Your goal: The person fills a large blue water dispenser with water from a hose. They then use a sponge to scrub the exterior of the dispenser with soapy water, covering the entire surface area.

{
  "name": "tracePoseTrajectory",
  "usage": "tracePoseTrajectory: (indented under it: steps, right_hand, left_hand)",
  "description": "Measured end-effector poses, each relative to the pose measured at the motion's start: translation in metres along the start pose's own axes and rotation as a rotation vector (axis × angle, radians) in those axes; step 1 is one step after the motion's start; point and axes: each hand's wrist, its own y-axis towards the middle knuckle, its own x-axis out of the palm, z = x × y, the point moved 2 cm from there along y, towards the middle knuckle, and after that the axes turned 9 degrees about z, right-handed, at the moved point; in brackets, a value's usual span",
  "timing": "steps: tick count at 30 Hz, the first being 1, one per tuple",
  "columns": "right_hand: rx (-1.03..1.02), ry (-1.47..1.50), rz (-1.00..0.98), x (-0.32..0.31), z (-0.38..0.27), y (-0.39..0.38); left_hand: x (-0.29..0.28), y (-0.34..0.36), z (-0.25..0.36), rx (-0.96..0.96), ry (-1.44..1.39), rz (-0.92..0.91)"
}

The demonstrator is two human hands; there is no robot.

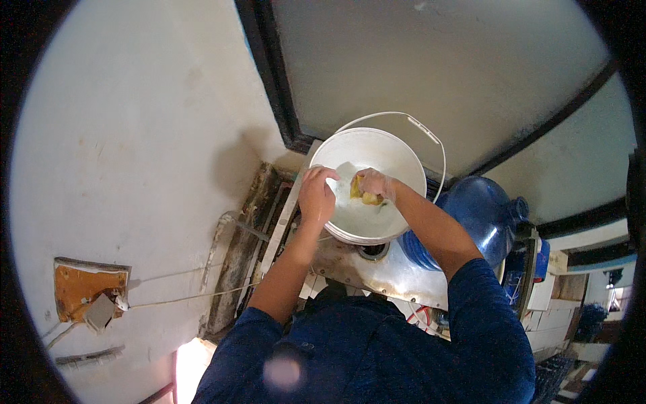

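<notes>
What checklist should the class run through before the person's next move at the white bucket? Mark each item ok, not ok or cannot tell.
1. White bucket seated over the metal sink: ok.
2. Right hand grips the yellow sponge: ok.
3. Left hand steadies the bucket at its rim: ok.
4. Wire handle swung back from the hands: ok.
5. Blue water jug apart from the bucket: cannot tell.

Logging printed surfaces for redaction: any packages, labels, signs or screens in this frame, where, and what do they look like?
Blue package: far right, beside the water jug; narrow, upright, blue with a red patch, print too small to tell.
White boxes: lower right, stacked, plain.
No signs or screens show.
The bucket, where the left hand and right hand work, shows no label.
</notes>
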Motion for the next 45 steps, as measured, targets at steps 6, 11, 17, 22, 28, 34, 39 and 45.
tracePoseTrajectory:
  steps: [6, 11, 17, 22, 28, 34, 39, 45]
  right_hand:
    - [0.406, 0.800, 0.152, -0.029, -0.050, -0.054]
    - [0.087, 0.154, 0.435, -0.046, -0.042, -0.084]
    - [0.127, -0.070, 0.619, -0.031, -0.043, -0.084]
    - [0.070, 0.670, 0.581, -0.076, -0.044, -0.127]
    - [-0.207, -0.910, 0.907, -0.145, -0.052, -0.282]
    - [0.081, -0.936, 0.587, -0.108, -0.076, -0.324]
    - [-0.218, -0.937, 1.094, -0.079, 0.014, -0.407]
    - [0.213, -0.274, 1.528, -0.136, 0.077, -0.397]
  left_hand:
    - [-0.005, 0.000, -0.004, -0.003, 0.086, -0.021]
    - [0.009, 0.016, 0.028, -0.070, -0.069, 0.053]
    - [0.040, 0.034, 0.081, -0.250, -0.412, -0.007]
    - [0.057, 0.029, 0.111, -0.356, -0.669, -0.019]
    - [0.108, 0.002, 0.184, -0.280, -1.041, -0.163]
    - [0.192, -0.040, 0.235, -0.243, -1.150, -0.437]
    - [0.185, -0.057, 0.254, 0.287, -0.456, -0.374]
    - [0.184, -0.065, 0.267, 0.502, -0.139, -0.348]
